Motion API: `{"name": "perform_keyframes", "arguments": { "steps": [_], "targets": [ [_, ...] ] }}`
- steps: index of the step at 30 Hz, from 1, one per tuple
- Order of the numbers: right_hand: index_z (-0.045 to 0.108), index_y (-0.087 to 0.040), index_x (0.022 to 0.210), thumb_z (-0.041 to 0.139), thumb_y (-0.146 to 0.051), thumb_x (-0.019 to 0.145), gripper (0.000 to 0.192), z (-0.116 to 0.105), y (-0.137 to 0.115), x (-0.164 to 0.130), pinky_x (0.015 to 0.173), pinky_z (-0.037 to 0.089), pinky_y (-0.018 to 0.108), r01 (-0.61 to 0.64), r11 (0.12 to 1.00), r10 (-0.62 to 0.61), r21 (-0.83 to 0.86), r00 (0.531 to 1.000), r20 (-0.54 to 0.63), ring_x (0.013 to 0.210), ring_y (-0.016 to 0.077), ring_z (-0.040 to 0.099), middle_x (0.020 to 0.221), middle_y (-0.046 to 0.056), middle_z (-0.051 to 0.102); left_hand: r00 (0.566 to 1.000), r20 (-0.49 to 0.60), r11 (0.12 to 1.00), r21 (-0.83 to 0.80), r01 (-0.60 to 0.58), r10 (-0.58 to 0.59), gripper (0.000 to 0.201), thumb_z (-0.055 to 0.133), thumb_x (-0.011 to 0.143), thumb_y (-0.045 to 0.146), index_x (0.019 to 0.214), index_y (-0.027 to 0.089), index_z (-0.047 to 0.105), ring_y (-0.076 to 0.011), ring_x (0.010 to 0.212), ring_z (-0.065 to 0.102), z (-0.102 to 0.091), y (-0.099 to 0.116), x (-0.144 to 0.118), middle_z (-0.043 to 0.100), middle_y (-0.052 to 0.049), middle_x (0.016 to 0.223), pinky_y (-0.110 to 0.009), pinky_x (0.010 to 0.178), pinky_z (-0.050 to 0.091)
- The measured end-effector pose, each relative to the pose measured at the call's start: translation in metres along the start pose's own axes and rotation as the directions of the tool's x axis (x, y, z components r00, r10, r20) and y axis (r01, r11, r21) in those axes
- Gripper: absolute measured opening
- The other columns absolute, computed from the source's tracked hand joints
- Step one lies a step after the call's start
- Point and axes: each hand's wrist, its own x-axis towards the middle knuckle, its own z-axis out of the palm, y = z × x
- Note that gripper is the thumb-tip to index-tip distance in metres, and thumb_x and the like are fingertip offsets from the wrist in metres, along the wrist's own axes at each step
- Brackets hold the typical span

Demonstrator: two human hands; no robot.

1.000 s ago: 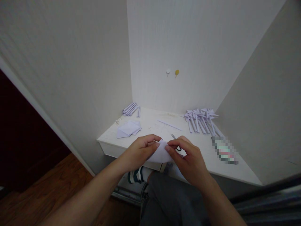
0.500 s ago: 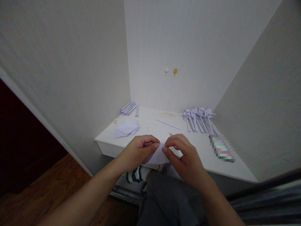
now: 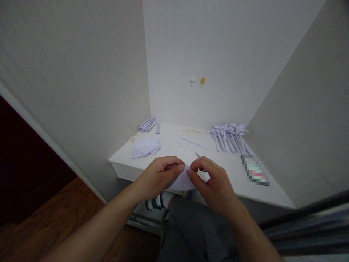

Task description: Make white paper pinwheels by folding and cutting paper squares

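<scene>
Between my hands, a sheet of pale paper (image 3: 180,182) is pinched near its top corner, over the front edge of the white tabletop (image 3: 174,145). My left hand (image 3: 163,174) grips it from the left between thumb and fingers. From the other side, my right hand (image 3: 211,182) pinches it with thumb and forefinger. The two sets of fingertips almost meet. Just behind my right hand lie scissors (image 3: 198,155), their handles mostly hidden by the fingers. A thin paper strip (image 3: 193,142) lies farther back.
Folded paper sheets (image 3: 145,147) lie at the left, with rolled paper sticks (image 3: 147,124) behind them. Several paper pinwheels (image 3: 227,136) are piled at the back right, near a pixelated object (image 3: 255,171). Walls enclose the table; two hooks (image 3: 202,80) are on the back one.
The camera view has shifted slightly. Both hands keep their pinch on the paper, with only slight finger movement at its top corner.
</scene>
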Motion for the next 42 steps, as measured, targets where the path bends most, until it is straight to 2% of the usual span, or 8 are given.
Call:
{"name": "perform_keyframes", "arguments": {
  "steps": [4,7,9,11,14,17,25,42],
  "targets": [
    [0.058,-0.021,0.082,0.06,-0.018,0.092,0.011,0.0006,-0.001,-0.0002,0.069,0.043,0.031,0.002,1.0,-0.002,0.015,1.0,-0.001,0.074,0.0172,0.055,0.077,0.002,0.059,1.0,0.006,0.996,-0.086,0.018,-0.017,0.02,0.07,0.083,0.036,0.084,0.016,0.069,-0.0086,0.055,0.047,0.0022,-0.003,0.0004,0.063,0.002,0.068,-0.021,0.051,0.036],
    [0.059,-0.022,0.082,0.063,-0.021,0.092,0.01,0.0024,0.0,-0.0017,0.07,0.045,0.031,-0.032,0.999,0.033,0.04,0.999,-0.02,0.075,0.0171,0.057,0.078,0.001,0.061,1.0,-0.03,0.995,-0.102,0.005,-0.008,0.02,0.072,0.08,0.035,0.084,0.016,0.069,-0.0098,0.057,0.051,0.0028,-0.0027,-0.0002,0.065,0.001,0.069,-0.021,0.052,0.038],
    [0.061,-0.022,0.091,0.067,-0.023,0.09,0.006,0.0036,0.0014,-0.0028,0.072,0.047,0.031,-0.072,0.994,0.076,0.084,0.996,-0.045,0.078,0.0174,0.059,0.082,0.001,0.064,0.998,-0.059,0.996,-0.084,-0.015,0.01,0.019,0.072,0.08,0.035,0.084,0.016,0.07,-0.0111,0.061,0.053,0.0024,-0.001,-0.001,0.067,0.0,0.071,-0.022,0.053,0.039],
    [0.063,-0.023,0.098,0.069,-0.025,0.089,0.012,0.0037,0.0023,-0.0032,0.074,0.049,0.031,-0.108,0.985,0.115,0.131,0.992,-0.044,0.08,0.018,0.061,0.086,0.002,0.067,0.996,-0.082,0.997,-0.064,-0.032,0.027,0.019,0.072,0.079,0.034,0.083,0.016,0.07,-0.0121,0.063,0.055,0.0017,0.0007,-0.0017,0.068,-0.001,0.073,-0.023,0.055,0.04],
    [0.067,-0.022,0.09,0.068,-0.028,0.091,0.006,0.0019,0.0017,-0.0026,0.07,0.049,0.03,-0.133,0.979,0.134,0.151,0.991,0.005,0.075,0.0172,0.061,0.081,0.001,0.068,0.992,-0.117,0.998,-0.039,-0.051,0.046,0.019,0.073,0.079,0.035,0.083,0.016,0.072,-0.0139,0.067,0.058,0.0007,0.0009,-0.0018,0.07,-0.002,0.075,-0.024,0.058,0.043],
    [0.068,-0.022,0.083,0.066,-0.028,0.092,0.011,0.0,-0.0004,-0.0014,0.066,0.048,0.028,-0.145,0.976,0.145,0.164,0.989,0.011,0.07,0.0156,0.06,0.074,0.0,0.067,0.99,-0.128,0.998,-0.014,-0.063,0.061,0.019,0.073,0.079,0.034,0.083,0.016,0.073,-0.0141,0.068,0.058,0.0005,-0.0012,-0.0013,0.07,-0.003,0.076,-0.024,0.06,0.043],
    [0.07,-0.021,0.084,0.067,-0.031,0.092,0.013,0.0001,-0.0026,-0.0012,0.061,0.047,0.025,-0.212,0.935,0.197,0.283,0.977,0.081,0.068,0.0141,0.06,0.073,0.0,0.067,0.991,-0.131,0.998,-0.063,0.0,-0.008,0.024,0.077,0.076,0.037,0.085,0.015,0.072,-0.011,0.061,0.052,0.0037,-0.0001,-0.0035,0.066,-0.002,0.074,-0.021,0.051,0.037],
    [0.072,-0.021,0.083,0.067,-0.03,0.091,0.013,0.0003,-0.0029,-0.0008,0.058,0.045,0.024,-0.239,0.918,0.218,0.315,0.971,0.102,0.065,0.0132,0.059,0.07,-0.001,0.067,0.984,-0.177,0.996,-0.082,-0.019,0.004,0.023,0.079,0.074,0.036,0.082,0.015,0.072,-0.0104,0.059,0.052,0.0049,-0.0009,-0.0051,0.065,-0.001,0.07,-0.02,0.05,0.037]
  ]
}}
